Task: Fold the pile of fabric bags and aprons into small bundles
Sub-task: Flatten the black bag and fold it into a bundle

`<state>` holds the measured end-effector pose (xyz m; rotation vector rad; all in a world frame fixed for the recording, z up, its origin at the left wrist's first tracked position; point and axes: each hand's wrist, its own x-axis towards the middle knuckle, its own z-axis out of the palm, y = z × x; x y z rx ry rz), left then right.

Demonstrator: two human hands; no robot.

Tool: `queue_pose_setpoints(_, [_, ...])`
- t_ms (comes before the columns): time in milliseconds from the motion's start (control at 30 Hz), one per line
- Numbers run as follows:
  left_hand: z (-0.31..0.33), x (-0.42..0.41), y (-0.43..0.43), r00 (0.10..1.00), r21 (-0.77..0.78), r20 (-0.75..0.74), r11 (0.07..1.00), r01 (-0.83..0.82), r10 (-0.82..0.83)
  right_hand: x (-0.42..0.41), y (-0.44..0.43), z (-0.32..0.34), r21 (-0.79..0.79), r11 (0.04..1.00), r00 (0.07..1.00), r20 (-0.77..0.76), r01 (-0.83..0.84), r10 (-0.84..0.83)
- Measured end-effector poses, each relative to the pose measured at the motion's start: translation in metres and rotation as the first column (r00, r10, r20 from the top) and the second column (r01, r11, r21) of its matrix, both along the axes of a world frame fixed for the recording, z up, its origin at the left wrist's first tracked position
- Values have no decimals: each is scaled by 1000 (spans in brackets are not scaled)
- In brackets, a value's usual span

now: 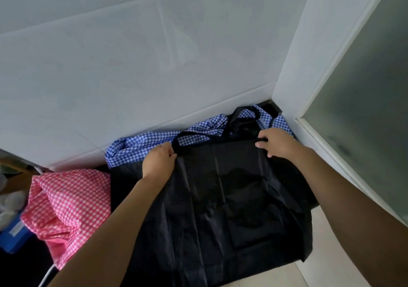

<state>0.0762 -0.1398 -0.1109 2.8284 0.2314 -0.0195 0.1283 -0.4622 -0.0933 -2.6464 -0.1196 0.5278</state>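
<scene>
Zero bundles visible: left hand (159,162) and right hand (277,142) pinch top corners of flat black bag (220,198); blue check fabric (141,144) beyond, pink check fabric (66,198) leftward, unfolded.

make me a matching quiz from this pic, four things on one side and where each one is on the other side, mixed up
Things
1. black bag
2. blue checked fabric
3. pink checked fabric
4. blue box

Places
A. at the far left edge of the view, next to the pink cloth
B. bunched along the wall, behind the bag
C. spread out in the middle, top edge held by the left hand and right hand
D. heaped to the left of the bag

Pairs: 1-C, 2-B, 3-D, 4-A
</scene>
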Motion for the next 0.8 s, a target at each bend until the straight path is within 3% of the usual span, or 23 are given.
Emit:
queue_pose_setpoints(167, [1,5,3,992,-21,-19,992,-128,128,19,24,6,-18,1000,992,126,23,-20])
queue_pose_setpoints(267, [6,4,-12,980,-167,12,967,-192,197,30,35,-6,-5,999,993,116,41,-40])
queue_pose_setpoints(400, [-8,-47,-72,990,-266,135,962,68,-33,41,42,-24,22,995,977,192,96,-98])
queue_pose_setpoints(467, [-24,-84,-102,977,-231,-41,953,193,-208,42,45,-30,164,980,970,195,111,-142])
queue_pose_setpoints(567, [-50,-106,-120,883,-118,-415,975,188,-221,20,42,-29,347,934,967,200,82,-159])
queue_pose_setpoints(700, [-68,-109,-127,869,-43,-467,985,165,-166,-52,18,-37,457,888,906,352,53,-235])
queue_pose_setpoints(800, [-77,-119,-133,907,12,-401,989,145,-128,-123,-14,-53,411,892,828,424,186,-368])
